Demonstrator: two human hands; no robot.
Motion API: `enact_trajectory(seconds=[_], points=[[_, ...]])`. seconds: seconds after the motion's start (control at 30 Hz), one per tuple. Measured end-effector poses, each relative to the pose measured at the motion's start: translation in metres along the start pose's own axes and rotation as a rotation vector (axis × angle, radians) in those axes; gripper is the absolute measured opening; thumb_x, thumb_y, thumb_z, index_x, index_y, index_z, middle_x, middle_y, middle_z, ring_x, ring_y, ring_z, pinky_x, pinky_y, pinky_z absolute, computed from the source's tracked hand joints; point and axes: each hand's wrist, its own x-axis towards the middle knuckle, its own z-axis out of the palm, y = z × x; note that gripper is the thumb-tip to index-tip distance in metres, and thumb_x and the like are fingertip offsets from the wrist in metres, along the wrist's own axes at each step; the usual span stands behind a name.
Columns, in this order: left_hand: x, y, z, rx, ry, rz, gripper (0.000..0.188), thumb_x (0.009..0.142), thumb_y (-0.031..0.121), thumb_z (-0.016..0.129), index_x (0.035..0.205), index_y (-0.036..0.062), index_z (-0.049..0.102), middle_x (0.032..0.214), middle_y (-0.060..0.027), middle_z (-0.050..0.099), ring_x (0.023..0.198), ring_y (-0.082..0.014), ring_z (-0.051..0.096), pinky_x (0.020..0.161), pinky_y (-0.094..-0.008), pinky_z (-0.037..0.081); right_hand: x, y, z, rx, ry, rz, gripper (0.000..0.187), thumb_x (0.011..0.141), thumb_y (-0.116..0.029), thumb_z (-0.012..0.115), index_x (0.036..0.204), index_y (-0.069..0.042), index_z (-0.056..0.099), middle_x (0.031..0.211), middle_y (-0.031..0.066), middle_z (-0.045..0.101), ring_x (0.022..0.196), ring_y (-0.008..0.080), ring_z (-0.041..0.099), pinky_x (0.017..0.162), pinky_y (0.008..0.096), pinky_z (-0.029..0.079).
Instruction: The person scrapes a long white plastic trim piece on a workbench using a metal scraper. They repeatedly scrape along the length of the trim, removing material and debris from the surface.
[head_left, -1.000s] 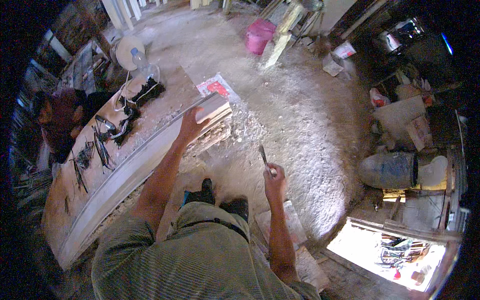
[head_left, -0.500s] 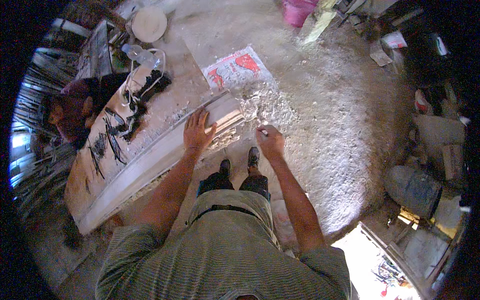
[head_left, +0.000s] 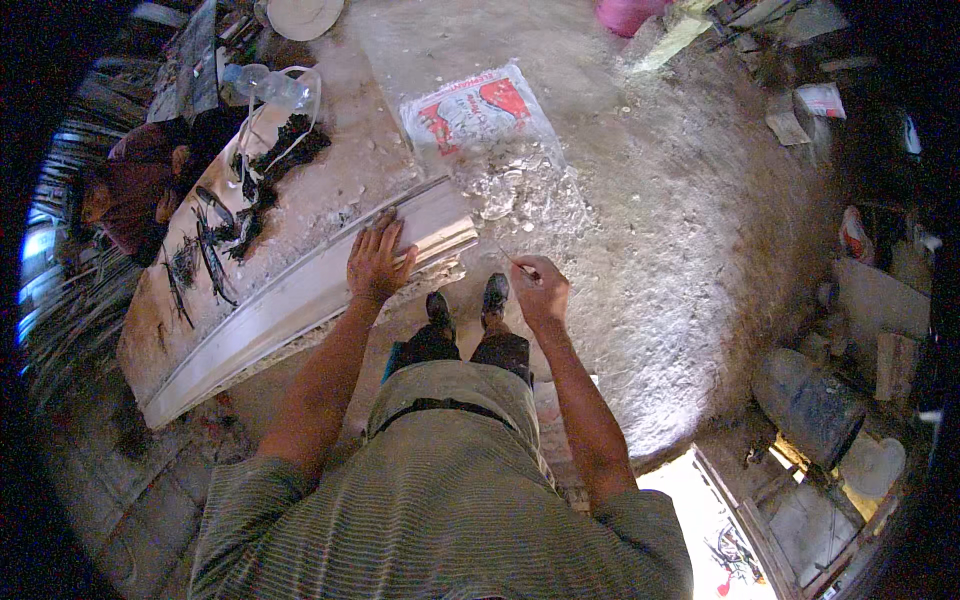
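Note:
A long, curved pale moulding (head_left: pixel 290 297) with a ridged profile lies along the near edge of a board. My left hand (head_left: pixel 377 262) rests flat on its upper face near the right end, fingers stretched out. Off that stepped, rough-edged end, my right hand (head_left: pixel 541 291) is closed round a thin, pointed tool (head_left: pixel 507 256). The tool's slim tip points up and left, apart from the moulding. Most of its handle is hidden in my fingers. White crumbs and flakes (head_left: pixel 520 190) are heaped just beyond the moulding's end.
On the board (head_left: pixel 335 165) lie dark fibrous strands (head_left: pixel 290 145) and a clear plastic bottle (head_left: pixel 270 86) with a pale cord. A printed sack (head_left: pixel 470 112) lies flat ahead. Another person (head_left: pixel 140 185) is at the left. A dark barrel (head_left: pixel 808 405) stands at the right.
The view has shifted a little. My right hand has turned, and the thin tool's tip now shows. My left hand still lies on the moulding.

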Motion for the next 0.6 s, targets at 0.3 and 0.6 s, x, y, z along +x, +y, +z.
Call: enact_trajectory(seconds=[0.3, 0.6], points=[[0.002, 0.001, -0.003, 0.033, 0.010, 0.003, 0.055, 0.085, 0.035, 0.071, 0.133, 0.0102, 0.059, 0.146, -0.0098, 0.054, 0.135, -0.0296, 0.051, 0.113, -0.0478, 0.040, 0.006, -0.023, -0.014, -0.055, -0.091, 0.076, 0.016, 0.085, -0.017, 0.076, 0.096, -0.006, 0.075, 0.092, 0.0103, 0.074, 0.080, 0.0218, 0.071, 0.071, 0.0342, 0.055], [-0.001, -0.001, -0.001, 0.031, 0.002, 0.002, 0.054, 0.088, 0.037, 0.069, 0.135, 0.0113, 0.057, 0.147, -0.0098, 0.053, 0.136, -0.0295, 0.050, 0.113, -0.0479, 0.039, 0.025, -0.049, -0.015, -0.139, -0.031, 0.005, 0.013, 0.085, -0.016, 0.075, 0.092, -0.005, 0.075, 0.092, 0.0108, 0.075, 0.078, 0.0254, 0.073, 0.071, 0.0353, 0.057]])
